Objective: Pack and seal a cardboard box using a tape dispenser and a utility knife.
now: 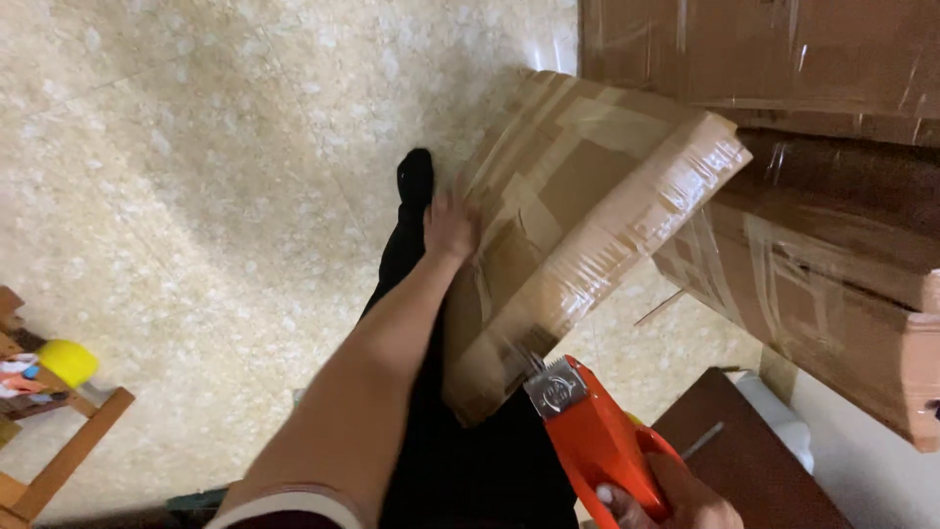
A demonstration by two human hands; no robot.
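The left hand (450, 223) is pressing flat, fingers spread, on the tilted cardboard box (578, 225) resting across the person's leg. At the box's near corner, the right hand (676, 495) is gripping the orange tape dispenser (592, 431) (blade touching cardboard); steady pressure should be helping the tape lie smooth.

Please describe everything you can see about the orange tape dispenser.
The tape dispenser is orange plastic with a toothed metal blade at its upper end. The right hand grips its handle at the bottom edge of the view. It tilts up and left, its blade at the lower corner of the box, where clear tape shines. Its roll is hidden.
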